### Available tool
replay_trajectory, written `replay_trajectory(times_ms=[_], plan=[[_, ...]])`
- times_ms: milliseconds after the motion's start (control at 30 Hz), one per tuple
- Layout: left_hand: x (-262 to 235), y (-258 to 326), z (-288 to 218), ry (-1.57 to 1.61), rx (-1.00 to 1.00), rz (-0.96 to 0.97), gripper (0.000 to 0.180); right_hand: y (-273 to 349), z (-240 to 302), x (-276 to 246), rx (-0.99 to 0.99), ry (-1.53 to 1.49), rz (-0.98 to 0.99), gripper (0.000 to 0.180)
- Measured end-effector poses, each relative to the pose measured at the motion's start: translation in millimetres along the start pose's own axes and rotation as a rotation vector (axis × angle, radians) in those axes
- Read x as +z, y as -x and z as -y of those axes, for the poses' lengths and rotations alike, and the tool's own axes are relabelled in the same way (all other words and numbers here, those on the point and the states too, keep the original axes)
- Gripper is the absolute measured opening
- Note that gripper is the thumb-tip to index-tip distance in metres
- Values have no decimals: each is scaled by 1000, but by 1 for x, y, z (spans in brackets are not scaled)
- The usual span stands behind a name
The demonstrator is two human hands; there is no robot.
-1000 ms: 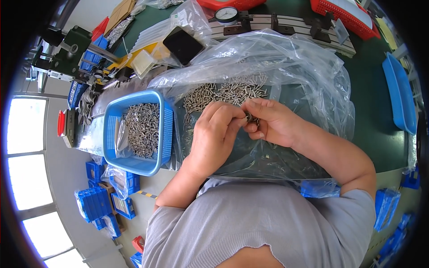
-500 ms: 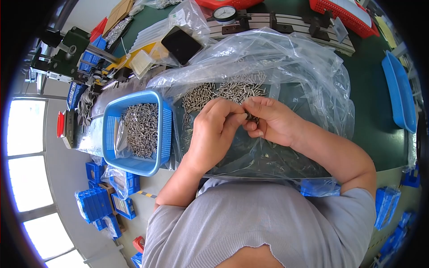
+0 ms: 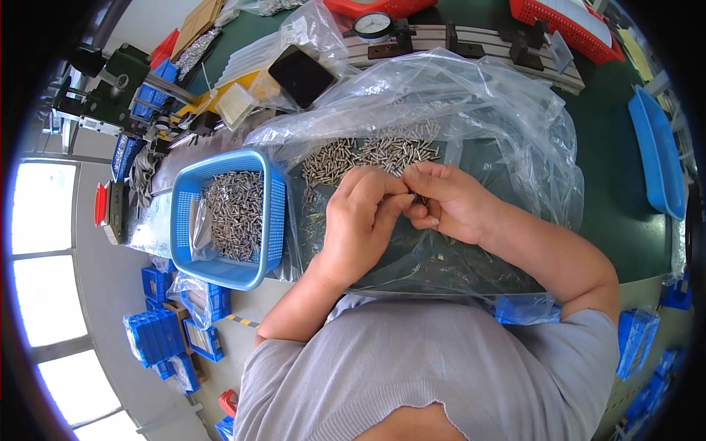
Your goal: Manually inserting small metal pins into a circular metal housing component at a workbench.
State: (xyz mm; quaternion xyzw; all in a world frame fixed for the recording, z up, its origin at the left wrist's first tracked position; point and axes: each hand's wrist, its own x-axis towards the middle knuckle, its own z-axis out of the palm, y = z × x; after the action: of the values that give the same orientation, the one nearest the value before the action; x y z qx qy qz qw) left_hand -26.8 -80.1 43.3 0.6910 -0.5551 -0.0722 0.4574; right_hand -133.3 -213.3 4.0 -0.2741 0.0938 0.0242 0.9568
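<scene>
My left hand (image 3: 360,213) and my right hand (image 3: 457,202) meet fingertip to fingertip above the sheet of clear plastic (image 3: 507,117). Small metal pins (image 3: 420,198) show between the curled fingers of the right hand, mostly covered by them. The left thumb and forefinger are pinched at the same spot; what lies in that pinch is hidden. Just beyond the hands, a loose pile of short metal pins (image 3: 331,160) is spread on the plastic. Left of my left hand stands a blue plastic basket (image 3: 273,220) holding many similar pins (image 3: 237,209) and a clear bag.
A black phone (image 3: 301,76) rests on plastic bags behind the pile. Farther back are a dial gauge (image 3: 373,26) on a metal rail and a red basket (image 3: 566,26). A green machine fixture (image 3: 118,77) stands at the left, a blue tray (image 3: 654,151) at the far right.
My left hand has shifted slightly right and down, its fingertips now pressed closer to the right hand's. The small dark piece seen between the fingertips earlier is now mostly covered.
</scene>
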Motion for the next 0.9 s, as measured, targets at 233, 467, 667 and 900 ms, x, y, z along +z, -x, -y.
replay_trajectory(times_ms=[233,467,667,900], plan=[[4,1,1,-143,190,-49,14,1,0,-2,20,22,-18,27],[5,7,-2,83,-93,-66,9,2,0,3,19,89,-51,33],[3,7,-1,66,-168,-79,9,1,3,-2,78,29,-24,24],[5,14,0,22,-95,-65,9,2,-2,-3,66,26,-8,21]])
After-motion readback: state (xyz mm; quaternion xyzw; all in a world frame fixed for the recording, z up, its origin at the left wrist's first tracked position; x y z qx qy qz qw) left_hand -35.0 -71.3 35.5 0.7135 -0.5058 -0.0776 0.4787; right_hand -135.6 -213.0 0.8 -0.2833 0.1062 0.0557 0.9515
